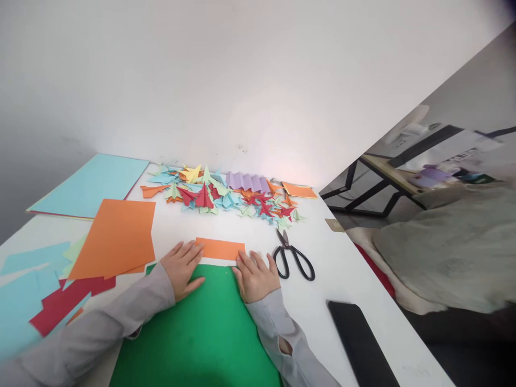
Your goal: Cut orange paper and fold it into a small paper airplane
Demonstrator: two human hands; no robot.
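Counter [342, 269], white, against a wall. Green sheet [201, 333], between the forearms. Light-blue sheet [92, 185], far left. Orange sheet [116, 236], nearer, left of the hands. Heap of folded papers [204, 198], mixed colours, along the back. Black flat object [365, 344], near right. Left hand [181, 271]: unclenched, fingertips on the strip's left end. Right hand [257, 277]: likewise unclenched, fingertips on its right end. Scissors [285, 244], black-handled, blades slightly parted, beside the right hand. Orange strip [220, 249], one, lying crosswise just beyond the green sheet; layers cannot be told. Step, as judged: aligning or flattening the strip. Next move, probably: even pressure, edges kept square.
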